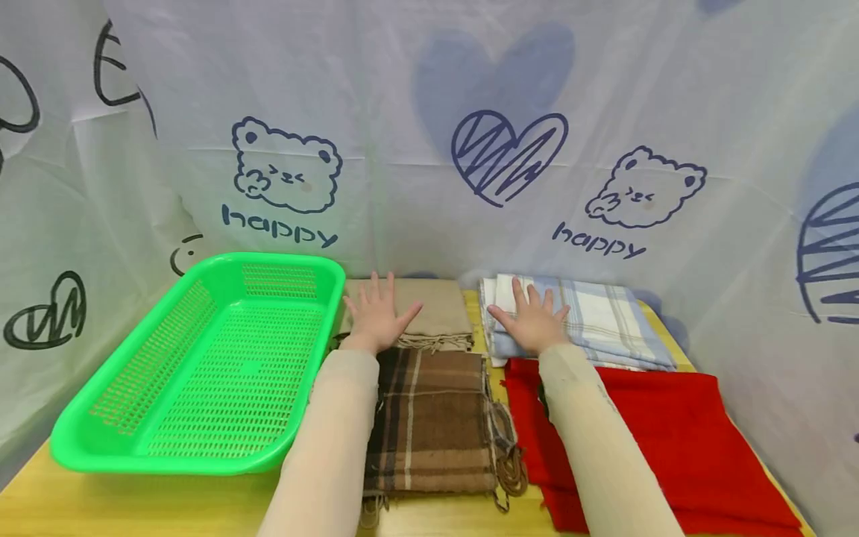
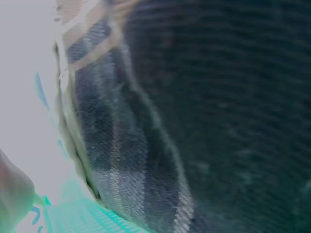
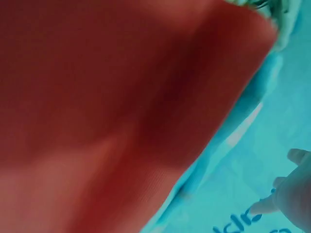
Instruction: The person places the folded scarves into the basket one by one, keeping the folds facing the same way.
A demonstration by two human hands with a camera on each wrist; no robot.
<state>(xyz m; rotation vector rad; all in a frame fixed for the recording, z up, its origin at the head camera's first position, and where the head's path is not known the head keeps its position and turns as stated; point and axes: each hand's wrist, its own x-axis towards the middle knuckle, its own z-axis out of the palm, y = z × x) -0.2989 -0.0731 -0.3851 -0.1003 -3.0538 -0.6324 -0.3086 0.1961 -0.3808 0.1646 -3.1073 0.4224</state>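
Green plastic basket [image 1: 168,464]: just to its right lies the beige cloth [image 1: 439,306], the left hand [image 1: 377,317] spread above or on it. Farther right of the basket is the pale checked cloth [image 1: 607,313], with the right hand [image 1: 533,319] over it, fingers likewise spread. Neither hand pinches anything — whether the palms bear down on the cloths, I cannot tell. Right of the basket's near half sits the brown plaid cloth [image 1: 436,425]; beyond that, well apart from the basket, the red cloth [image 1: 671,440].

For tidy work, I'd judge it best to keep both palms flat and level, and to take any cloth by all its layers; the plaid's loose fringe [image 1: 513,470] could snag.

Under the basket is a yellow table [image 1: 134,503]. Behind it hangs a pale sheet [image 1: 396,45] — printed with hearts [image 1: 496,74], bears [image 1: 288,164] and "happy".
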